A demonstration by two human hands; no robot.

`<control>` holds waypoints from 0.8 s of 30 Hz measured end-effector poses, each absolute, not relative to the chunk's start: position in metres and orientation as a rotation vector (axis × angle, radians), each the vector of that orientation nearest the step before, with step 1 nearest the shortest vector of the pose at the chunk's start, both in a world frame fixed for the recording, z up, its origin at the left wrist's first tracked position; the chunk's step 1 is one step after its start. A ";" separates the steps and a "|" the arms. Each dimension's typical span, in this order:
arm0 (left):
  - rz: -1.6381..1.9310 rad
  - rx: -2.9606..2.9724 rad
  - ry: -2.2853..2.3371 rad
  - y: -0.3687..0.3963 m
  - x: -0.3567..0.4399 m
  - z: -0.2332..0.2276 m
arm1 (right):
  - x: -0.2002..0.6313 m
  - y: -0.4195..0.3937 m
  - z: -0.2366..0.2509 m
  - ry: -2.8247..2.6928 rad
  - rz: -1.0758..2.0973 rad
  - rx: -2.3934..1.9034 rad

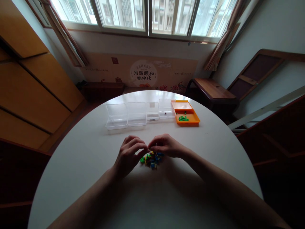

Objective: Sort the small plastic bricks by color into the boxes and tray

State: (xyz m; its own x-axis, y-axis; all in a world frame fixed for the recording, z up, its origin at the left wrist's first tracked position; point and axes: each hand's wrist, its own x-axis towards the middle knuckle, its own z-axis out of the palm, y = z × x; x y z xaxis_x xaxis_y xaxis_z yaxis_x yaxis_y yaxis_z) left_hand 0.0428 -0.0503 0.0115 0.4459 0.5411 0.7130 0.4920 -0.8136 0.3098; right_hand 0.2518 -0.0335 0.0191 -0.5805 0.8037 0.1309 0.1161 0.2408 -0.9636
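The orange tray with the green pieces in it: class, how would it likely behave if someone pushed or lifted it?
The orange tray looks like thin plastic, so probably light and apt to slide on the smooth white table. It lies flat and low, so tipping seems unlikely. The loose green pieces inside would likely shift or rattle, and might spill over the shallow rim if it is tilted.

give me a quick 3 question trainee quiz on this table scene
1. True or false: the orange tray stands at the right end of the row of boxes.
2. What colour are the small pieces in the orange tray? A) green B) red C) white
3. Where are the left hand and right hand in relation to the pile of bricks?

Key
1. True; the clear boxes run to its left.
2. A, green pieces.
3. Both sit just above the pile, fingers meeting over it on the white table; whether they pinch a brick cannot be told.
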 end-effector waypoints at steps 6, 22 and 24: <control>1.329 2.615 1.012 -0.048 0.042 0.010 | 0.251 -0.033 0.018 -1.899 1.302 -0.878; 1.180 2.683 1.015 -0.049 0.040 0.008 | 0.296 0.022 0.005 -1.459 0.328 -1.524; 1.164 2.689 1.026 -0.049 0.040 0.008 | 0.301 0.036 0.005 -1.428 0.295 -1.563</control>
